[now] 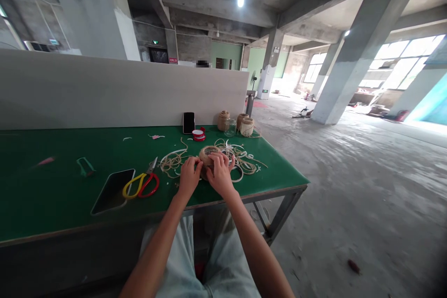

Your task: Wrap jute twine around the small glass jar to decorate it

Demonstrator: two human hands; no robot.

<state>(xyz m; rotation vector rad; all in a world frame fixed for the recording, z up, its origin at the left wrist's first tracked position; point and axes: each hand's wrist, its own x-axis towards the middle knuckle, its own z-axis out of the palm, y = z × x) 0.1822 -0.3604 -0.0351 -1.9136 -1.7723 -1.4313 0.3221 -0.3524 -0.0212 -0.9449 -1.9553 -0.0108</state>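
A jar wrapped in brown twine (206,150) sits between my hands near the table's front edge. Its open rim faces up and shows a darker inside. My right hand (220,174) lies over its right side, fingers bent around it. At the left side, my left hand (189,176) has its fingers curled and pressed together against the wrapping; any strand between them is too small to make out. Loose twine (172,160) lies to the left, and a tangle of brown and white cord (244,160) spreads to the right. A white ring (238,174) lies partly behind my right hand.
Scissors with yellow and red handles (148,184) overlap a large phone (112,191). Behind stand another phone (189,123), red-and-white tape rolls (199,135), a glass jar (230,127) and several twine-wrapped jars (247,126). A white partition (122,93) borders the green table (52,200).
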